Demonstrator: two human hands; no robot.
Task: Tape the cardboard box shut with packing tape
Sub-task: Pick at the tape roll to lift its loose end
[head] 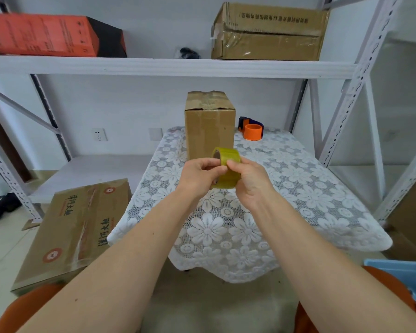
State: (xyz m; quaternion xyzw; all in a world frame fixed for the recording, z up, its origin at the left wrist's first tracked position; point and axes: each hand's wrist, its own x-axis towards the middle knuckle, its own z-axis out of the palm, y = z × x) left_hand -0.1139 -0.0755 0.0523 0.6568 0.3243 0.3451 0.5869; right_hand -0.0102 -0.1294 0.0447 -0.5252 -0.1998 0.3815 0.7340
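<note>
Right, we start big: white metal shelving (168, 66) fills the back wall, with an orange-and-black carton (46, 36) at ten o'clock and a taped brown carton (269, 34) at one o'clock on its upper shelf. Down at eight o'clock a printed cardboard carton (72, 234) leans by the table. Centre frame, our lace-covered table (298, 188) carries the upright cardboard box (209, 126) at twelve o'clock, its top flaps rumpled. Just beside it at one o'clock sits an orange tape dispenser (251, 131). Nearer us, our left hand (199, 176) and right hand (250, 181) both grip the yellowish packing tape roll (228, 164), fingertips pinching at its outer surface, above the table and in front of the box.
</note>
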